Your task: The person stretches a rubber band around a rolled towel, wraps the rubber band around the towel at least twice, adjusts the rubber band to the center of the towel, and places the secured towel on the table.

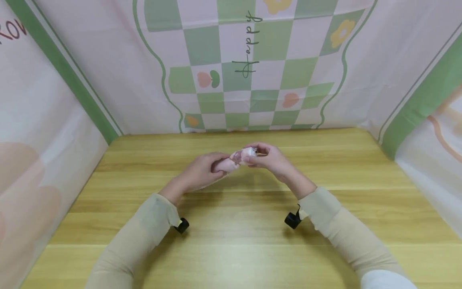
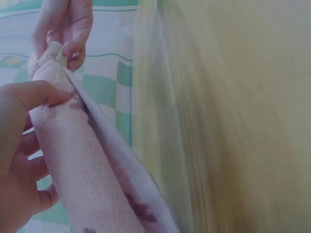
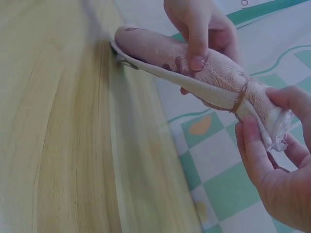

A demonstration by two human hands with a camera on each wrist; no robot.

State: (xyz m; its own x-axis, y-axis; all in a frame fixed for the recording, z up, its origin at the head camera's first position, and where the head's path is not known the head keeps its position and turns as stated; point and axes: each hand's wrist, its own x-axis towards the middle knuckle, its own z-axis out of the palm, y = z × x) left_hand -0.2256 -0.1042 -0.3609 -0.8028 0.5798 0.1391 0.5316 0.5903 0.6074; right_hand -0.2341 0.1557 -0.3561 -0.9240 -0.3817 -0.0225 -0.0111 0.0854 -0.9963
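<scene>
A pink towel [image 3: 160, 51], rolled into a tight cylinder with dark reddish patches, is held above the table. Around it near one end runs a thin brown band [image 3: 240, 97]. My left hand [image 1: 202, 170] grips the roll along its middle, thumb on top and fingers behind, as the left wrist view shows. At the banded end, my right hand [image 1: 268, 160] pinches the towel between thumb and fingers, just beyond the band. A loose white edge [image 2: 121, 141] of the towel runs along the side of the roll.
The wooden table [image 1: 231, 249] spreads beneath both hands. Behind it hangs a cloth backdrop [image 1: 267, 72] with green and white checks, and printed cloth walls [image 1: 47, 132] flank both sides. Black wrist cameras [image 1: 293, 220] stick out from the sleeves.
</scene>
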